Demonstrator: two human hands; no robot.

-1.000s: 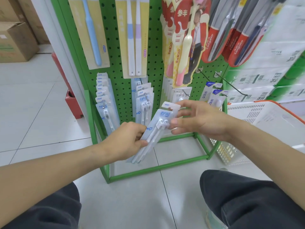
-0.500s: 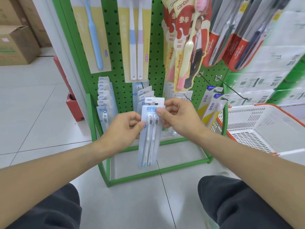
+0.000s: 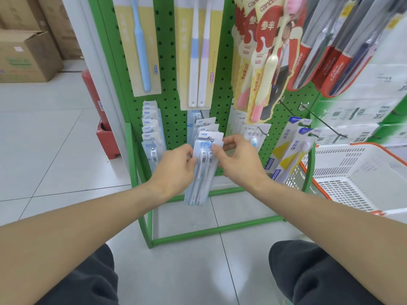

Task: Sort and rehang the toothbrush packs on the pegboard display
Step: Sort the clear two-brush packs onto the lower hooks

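We see the twin toothbrush pack (image 3: 201, 170) held upright at the green pegboard (image 3: 171, 89), its top hole on the tip of a peg. Our left hand (image 3: 176, 170) pinches its left edge; our right hand (image 3: 236, 160) pinches the top right corner, both grips clamped on it. More packs (image 3: 152, 137) hang just left; a white basket (image 3: 361, 172) stands right.

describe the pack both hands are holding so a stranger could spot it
On the green pegboard, look at the bottom row, middle peg. The pack hangs frontmost, pinched by the left hand and right hand. Only it shows two dark-bristled brushes under a white NEW tab.
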